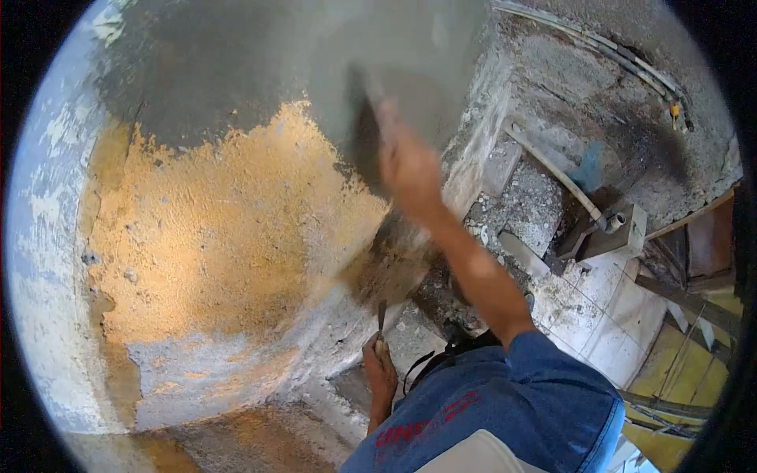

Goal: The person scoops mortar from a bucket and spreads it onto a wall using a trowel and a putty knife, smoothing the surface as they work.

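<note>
My right hand (410, 169) is closed around the handle of a plastering float (366, 118), which is blurred by motion. The float lies against wet grey plaster (213, 67) on the upper wall. Below the plaster's ragged edge, the wall shows old orange-yellow paint (213, 236). Low in front of my body, my left hand (380, 370) grips the pale handle of a trowel (382, 318). Its dark blade points up and appears narrow, seen nearly edge-on. The trowel is apart from the wall as far as I can see.
Pipes (591, 39) run along the rough wall at upper right. A loose pipe (556, 169) leans down to a grey box (611, 236) among rubble. Pale floor tiles (595, 315) and wooden boards (694, 315) lie at right. A rough ledge (260, 433) runs along the wall's foot.
</note>
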`<state>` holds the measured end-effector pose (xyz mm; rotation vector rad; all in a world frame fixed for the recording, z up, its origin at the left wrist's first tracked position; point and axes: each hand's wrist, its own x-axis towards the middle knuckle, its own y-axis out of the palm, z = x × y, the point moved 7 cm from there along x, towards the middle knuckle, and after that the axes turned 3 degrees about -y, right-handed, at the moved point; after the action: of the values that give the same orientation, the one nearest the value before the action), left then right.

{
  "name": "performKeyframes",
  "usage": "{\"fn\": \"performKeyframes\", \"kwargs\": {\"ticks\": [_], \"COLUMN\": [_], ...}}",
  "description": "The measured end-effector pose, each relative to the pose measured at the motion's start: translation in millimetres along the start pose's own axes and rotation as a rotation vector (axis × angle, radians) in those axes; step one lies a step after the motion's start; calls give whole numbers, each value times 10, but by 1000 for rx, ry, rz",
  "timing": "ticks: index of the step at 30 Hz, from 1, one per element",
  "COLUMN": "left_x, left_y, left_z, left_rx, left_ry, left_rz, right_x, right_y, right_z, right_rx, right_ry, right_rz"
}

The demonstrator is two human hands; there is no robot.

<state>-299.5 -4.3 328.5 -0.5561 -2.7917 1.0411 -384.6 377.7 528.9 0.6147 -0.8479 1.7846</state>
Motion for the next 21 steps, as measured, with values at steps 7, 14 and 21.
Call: {"fn": "performKeyframes", "kwargs": {"ticks": [7,14,21], "left_x": [-157,-114,-286], "left_y": [-12,-73,90], "left_z": [340,126,150], "left_rx": [-17,-29,76], "left_ry": [-64,-21,-110], "left_rz": [2,-67,-136], "right_x": [284,183,1443], "right_y": [514,-280,-166], "right_z": [128,-50,-987], "right_rx": [-172,134,-101], "right_ry": [-26,-162,-120], "right_rz": [65,-42,-122]}}
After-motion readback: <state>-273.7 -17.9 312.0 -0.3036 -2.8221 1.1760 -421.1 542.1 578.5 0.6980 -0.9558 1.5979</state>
